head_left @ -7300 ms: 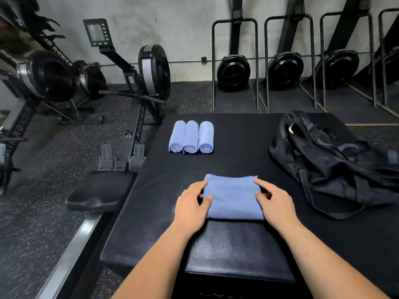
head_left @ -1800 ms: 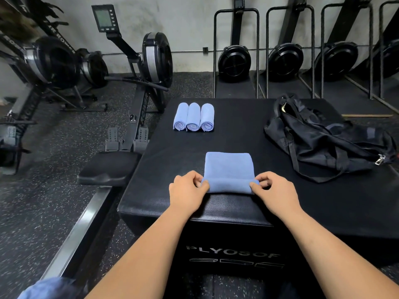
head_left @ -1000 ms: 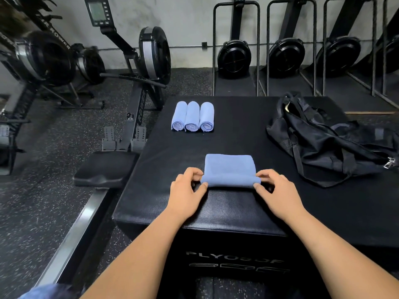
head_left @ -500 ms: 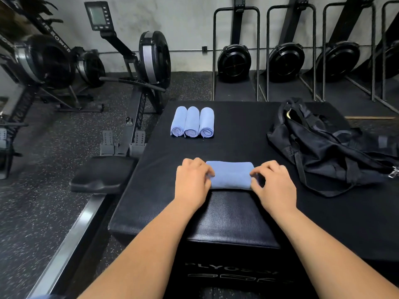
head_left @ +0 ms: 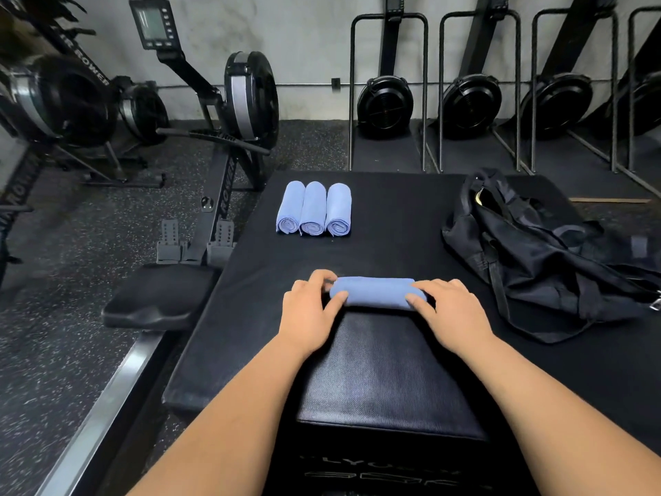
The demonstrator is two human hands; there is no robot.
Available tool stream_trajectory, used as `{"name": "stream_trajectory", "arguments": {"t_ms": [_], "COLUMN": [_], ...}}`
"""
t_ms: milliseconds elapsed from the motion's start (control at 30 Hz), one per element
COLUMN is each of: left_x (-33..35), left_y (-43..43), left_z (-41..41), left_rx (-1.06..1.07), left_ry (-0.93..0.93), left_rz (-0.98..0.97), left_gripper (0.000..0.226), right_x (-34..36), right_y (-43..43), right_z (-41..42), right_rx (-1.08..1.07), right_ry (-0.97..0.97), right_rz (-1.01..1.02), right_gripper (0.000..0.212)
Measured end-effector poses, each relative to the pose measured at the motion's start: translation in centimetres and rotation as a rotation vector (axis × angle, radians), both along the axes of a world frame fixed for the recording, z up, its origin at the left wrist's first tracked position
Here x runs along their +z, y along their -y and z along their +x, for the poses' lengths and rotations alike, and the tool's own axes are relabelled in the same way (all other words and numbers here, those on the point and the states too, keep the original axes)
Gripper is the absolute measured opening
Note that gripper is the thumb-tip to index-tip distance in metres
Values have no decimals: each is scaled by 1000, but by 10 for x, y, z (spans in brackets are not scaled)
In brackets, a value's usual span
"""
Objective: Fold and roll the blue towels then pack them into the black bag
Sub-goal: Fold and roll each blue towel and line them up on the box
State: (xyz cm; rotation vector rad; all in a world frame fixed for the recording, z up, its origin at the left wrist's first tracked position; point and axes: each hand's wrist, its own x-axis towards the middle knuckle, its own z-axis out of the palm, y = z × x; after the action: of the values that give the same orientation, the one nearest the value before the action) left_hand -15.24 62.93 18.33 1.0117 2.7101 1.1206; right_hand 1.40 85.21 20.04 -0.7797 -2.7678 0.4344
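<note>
A blue towel (head_left: 375,293) lies rolled into a tight cylinder across the middle of the black padded box (head_left: 386,374). My left hand (head_left: 311,309) grips its left end, thumb in front and fingers curled over the top. My right hand (head_left: 447,309) grips the right end the same way. Three rolled blue towels (head_left: 314,209) lie side by side at the far left of the box top. The black bag (head_left: 543,255) slumps on the right side, its mouth toward the far end; its inside is hidden.
A rowing machine (head_left: 221,145) with its seat (head_left: 157,298) and rail stands close to the box's left edge. More rowers (head_left: 386,102) stand upright in racks along the back wall. Speckled rubber floor (head_left: 71,316) surrounds the box.
The flat folded towel has been rolled away from me into a full cylinder. Both hands moved forward with the roll and stay on its ends.
</note>
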Motion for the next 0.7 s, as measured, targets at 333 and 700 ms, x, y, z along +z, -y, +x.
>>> {"name": "stream_trajectory", "arguments": {"t_ms": [333, 700], "left_x": [-10, -17], "left_y": [-21, -28], "left_z": [7, 12], "left_rx": [257, 40], "left_ry": [111, -247], "left_rz": [259, -195], "left_gripper": [30, 66], "right_x": [11, 8], "right_y": [-13, -11], "right_z": [-37, -44], "right_rx": [-81, 108], "right_ry": [80, -213], "right_rz": [-132, -116], "right_gripper": [33, 32]}}
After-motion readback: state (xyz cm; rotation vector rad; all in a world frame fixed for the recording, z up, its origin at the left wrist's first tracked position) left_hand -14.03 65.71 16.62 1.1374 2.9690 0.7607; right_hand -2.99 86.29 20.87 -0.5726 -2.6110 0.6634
